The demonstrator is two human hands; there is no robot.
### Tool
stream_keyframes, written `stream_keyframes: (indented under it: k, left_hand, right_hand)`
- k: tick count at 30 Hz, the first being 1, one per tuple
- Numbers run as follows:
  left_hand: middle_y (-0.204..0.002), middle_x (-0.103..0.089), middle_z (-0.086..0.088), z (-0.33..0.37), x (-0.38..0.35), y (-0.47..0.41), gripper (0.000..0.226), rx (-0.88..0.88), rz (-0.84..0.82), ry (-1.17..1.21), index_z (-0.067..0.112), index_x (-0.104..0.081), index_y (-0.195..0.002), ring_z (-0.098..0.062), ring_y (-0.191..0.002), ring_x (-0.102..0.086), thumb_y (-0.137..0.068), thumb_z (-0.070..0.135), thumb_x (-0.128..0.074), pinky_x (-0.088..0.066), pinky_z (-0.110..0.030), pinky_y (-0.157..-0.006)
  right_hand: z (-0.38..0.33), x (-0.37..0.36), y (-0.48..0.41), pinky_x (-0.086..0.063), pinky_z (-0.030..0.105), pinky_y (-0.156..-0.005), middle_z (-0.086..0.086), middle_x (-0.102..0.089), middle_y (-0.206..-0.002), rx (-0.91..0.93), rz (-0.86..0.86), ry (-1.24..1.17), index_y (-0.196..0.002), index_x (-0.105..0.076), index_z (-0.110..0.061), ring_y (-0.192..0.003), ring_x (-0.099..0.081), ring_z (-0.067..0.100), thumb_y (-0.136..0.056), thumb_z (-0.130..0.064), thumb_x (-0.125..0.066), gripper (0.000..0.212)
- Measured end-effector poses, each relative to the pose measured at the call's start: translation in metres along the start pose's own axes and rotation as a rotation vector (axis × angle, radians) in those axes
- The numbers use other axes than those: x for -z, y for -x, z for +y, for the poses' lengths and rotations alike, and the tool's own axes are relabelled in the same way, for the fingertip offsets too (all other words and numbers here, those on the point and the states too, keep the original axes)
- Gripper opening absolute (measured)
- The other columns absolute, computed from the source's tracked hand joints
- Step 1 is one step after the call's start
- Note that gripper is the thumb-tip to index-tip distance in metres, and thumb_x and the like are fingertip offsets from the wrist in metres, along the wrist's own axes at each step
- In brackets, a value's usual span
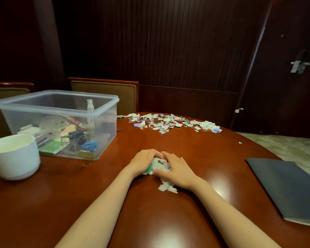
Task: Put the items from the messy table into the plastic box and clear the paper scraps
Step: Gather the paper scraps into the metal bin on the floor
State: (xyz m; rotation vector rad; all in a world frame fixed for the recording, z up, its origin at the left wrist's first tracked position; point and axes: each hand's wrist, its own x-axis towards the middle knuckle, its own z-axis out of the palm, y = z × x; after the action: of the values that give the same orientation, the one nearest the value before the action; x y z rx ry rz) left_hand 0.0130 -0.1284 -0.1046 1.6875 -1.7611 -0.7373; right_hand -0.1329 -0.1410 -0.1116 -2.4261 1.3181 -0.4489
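Cups left hand [145,161] and right hand [177,170], fingers curled, round a scrap heap [159,164] mid-surface [150,212], far scraps [168,122] strewn beyond; feather-light, limp, apt to spill, so probably best scooped from below on both sides

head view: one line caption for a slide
Left hand and right hand cup a heap of paper scraps; more scraps lie beyond, right of the plastic box.

Meeting room or office: polished wooden bench [195,149], padded chairs [104,93] at far edge, dark panelled walls [168,51], door [293,77].
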Motion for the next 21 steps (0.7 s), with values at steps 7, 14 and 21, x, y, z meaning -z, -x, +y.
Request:
stream_keyframes:
  k: [7,14,21]
  left_hand:
    - [-0.104,-0.058,0.003,-0.005,0.001,0.042,0.031,-0.009,0.042,0.194,0.036,-0.053,-0.090,-0.013,-0.096,-0.054,-0.101,0.024,-0.026,-0.046,-0.033,-0.089]
    - [-0.100,-0.061,0.003,-0.008,0.006,0.091,0.033,-0.050,0.046,0.263,0.026,-0.060,-0.090,-0.014,-0.099,-0.054,-0.100,0.016,-0.030,-0.045,-0.031,-0.090]
    - [-0.112,-0.060,0.004,-0.009,0.011,0.148,0.037,-0.096,-0.031,0.194,0.020,-0.062,-0.103,-0.010,-0.108,-0.053,-0.100,0.013,-0.026,-0.041,-0.022,-0.093]
  right_hand:
    - [-0.036,-0.010,0.041,-0.040,0.022,-0.093,0.001,-0.049,-0.136,0.010,0.070,-0.113,-0.142,-0.032,-0.017,-0.116,-0.052,0.014,-0.094,-0.028,-0.046,0.051]
    - [-0.060,-0.015,0.078,-0.041,0.018,-0.081,0.003,-0.059,-0.124,-0.006,0.088,-0.191,-0.132,-0.048,-0.015,-0.104,-0.057,0.015,-0.094,-0.016,-0.046,0.038]
    - [-0.085,-0.018,0.114,-0.040,0.020,-0.080,0.000,-0.059,-0.125,0.003,0.065,-0.271,-0.128,-0.053,-0.018,-0.101,-0.054,0.012,-0.093,-0.013,-0.046,0.036]
